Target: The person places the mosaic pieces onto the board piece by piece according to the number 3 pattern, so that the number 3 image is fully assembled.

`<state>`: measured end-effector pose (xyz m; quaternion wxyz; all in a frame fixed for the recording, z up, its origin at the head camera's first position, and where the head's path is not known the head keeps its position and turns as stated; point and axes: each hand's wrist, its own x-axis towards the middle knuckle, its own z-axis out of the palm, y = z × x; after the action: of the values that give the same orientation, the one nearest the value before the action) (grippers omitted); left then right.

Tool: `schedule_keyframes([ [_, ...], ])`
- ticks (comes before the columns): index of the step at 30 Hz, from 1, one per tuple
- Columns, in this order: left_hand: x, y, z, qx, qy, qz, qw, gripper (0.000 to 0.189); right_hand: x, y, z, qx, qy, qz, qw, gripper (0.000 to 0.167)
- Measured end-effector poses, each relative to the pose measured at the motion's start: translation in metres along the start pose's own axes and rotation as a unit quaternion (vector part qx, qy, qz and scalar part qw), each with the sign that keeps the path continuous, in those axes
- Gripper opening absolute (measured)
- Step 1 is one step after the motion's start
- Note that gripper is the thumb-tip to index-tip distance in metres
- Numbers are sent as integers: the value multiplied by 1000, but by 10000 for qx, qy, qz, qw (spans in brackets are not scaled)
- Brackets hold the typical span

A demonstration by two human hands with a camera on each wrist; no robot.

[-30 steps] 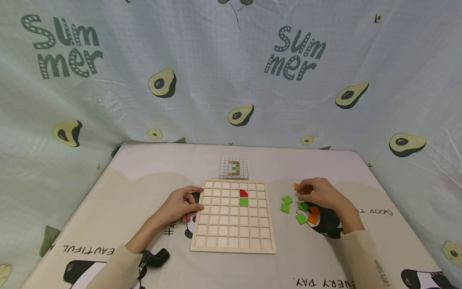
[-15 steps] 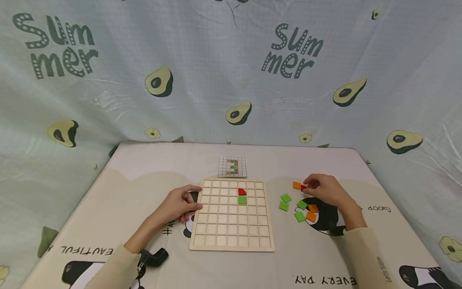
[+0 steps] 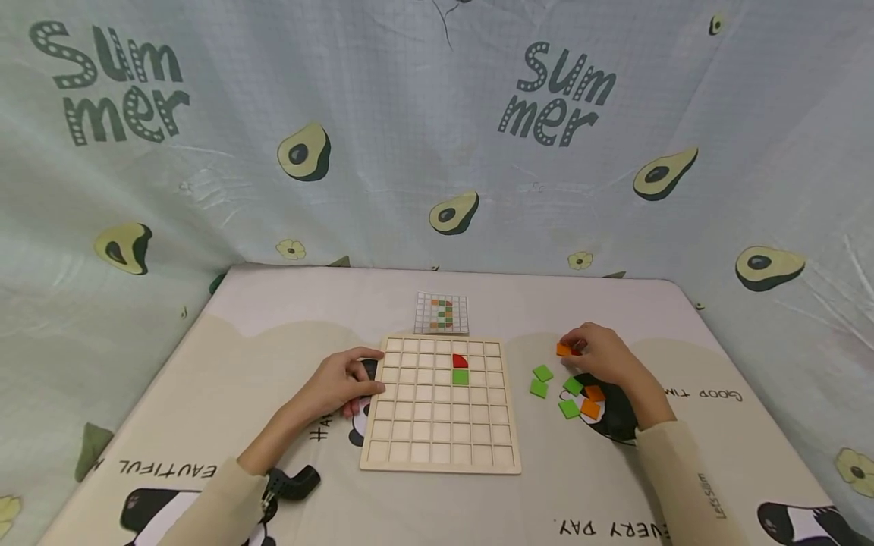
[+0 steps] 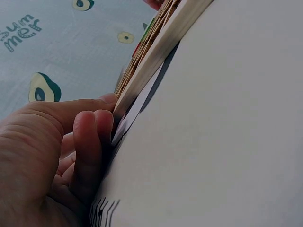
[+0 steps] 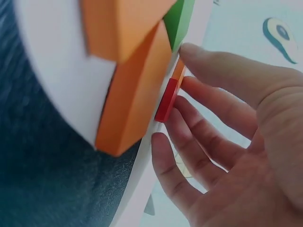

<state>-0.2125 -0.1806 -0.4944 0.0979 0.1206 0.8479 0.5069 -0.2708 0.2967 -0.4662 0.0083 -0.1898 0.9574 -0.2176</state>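
A square wooden grid board (image 3: 413, 412) lies on the table, with a red quarter-round piece (image 3: 460, 361) and a green square tile (image 3: 460, 377) in its cells. My left hand (image 3: 337, 384) touches the board's left edge with index finger and thumb spread apart; its other fingers are bent beneath. My right hand (image 3: 601, 355) reaches over an orange tile (image 3: 563, 349) and a loose red piece (image 5: 166, 100) lying against it. In the right wrist view its fingers are at the far side of these pieces, and the thumb stands apart from the red one.
Several green tiles (image 3: 539, 388) and orange tiles (image 3: 590, 409) lie loose right of the board. A small printed card (image 3: 441, 313) with a coloured grid pattern stands just behind the board. A patterned cloth (image 3: 382, 136) hangs at the table's back edge.
My right hand uncovered the red piece beside the orange tile as it shifted right, then came back left over both. The left hand stays at the board's edge.
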Motion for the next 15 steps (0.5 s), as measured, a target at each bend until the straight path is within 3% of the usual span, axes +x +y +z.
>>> schedule_keyframes([
  [15,-1,0,0,-18,4,-30,10000,60,-1,1,1,184,-160,62,9997,23],
])
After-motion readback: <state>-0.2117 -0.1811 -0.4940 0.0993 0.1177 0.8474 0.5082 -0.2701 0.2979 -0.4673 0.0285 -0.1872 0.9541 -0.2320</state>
